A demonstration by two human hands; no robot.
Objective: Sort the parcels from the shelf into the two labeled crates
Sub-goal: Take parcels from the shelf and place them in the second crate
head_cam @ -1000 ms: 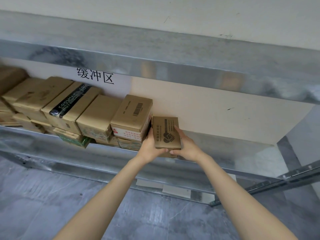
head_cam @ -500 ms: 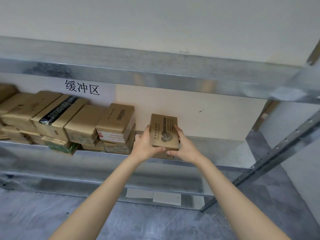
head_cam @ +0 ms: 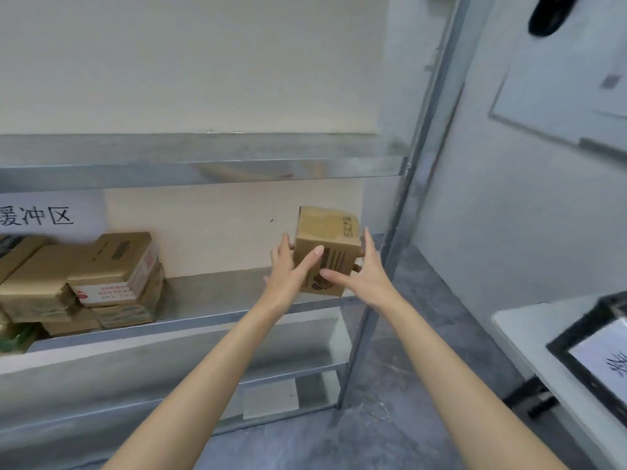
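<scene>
Since the earlier frames, the small parcel (head_cam: 326, 239) has left its place just beside the stacked parcels (head_cam: 112, 279) and now sits well apart from them, near the right end of the shelf (head_cam: 210, 318). It has also been tipped: the dark-printed face now points down and toward the camera, and a plainer face with a small printed mark lies uppermost.

Left hand (head_cam: 287, 271): thumb laid across the printed face, fingers (head_cam: 284, 239) wrapped behind the parcel's left side, holding it.

Right hand (head_cam: 365, 278): thumb pressed on the printed face, fingers (head_cam: 368, 244) raised along the parcel's right side, one fingertip hooked at its edge, holding it. Both forearms reach up from the lower frame.

Parcel position: held between the two hands above the front part of the shelf board, just left of the metal upright (head_cam: 405, 232). Whether its lower edge touches the board cannot be told.

Stacked parcels: brown cartons piled in layers at the left of the same board; one carries a red and white label. A white sign (head_cam: 37, 215) with dark characters is fixed to the back panel above them.

Lower right: a white desk (head_cam: 522, 334) carries a black-rimmed container (head_cam: 576, 368) bearing a white sheet with dark marks; its contents are out of view.
</scene>
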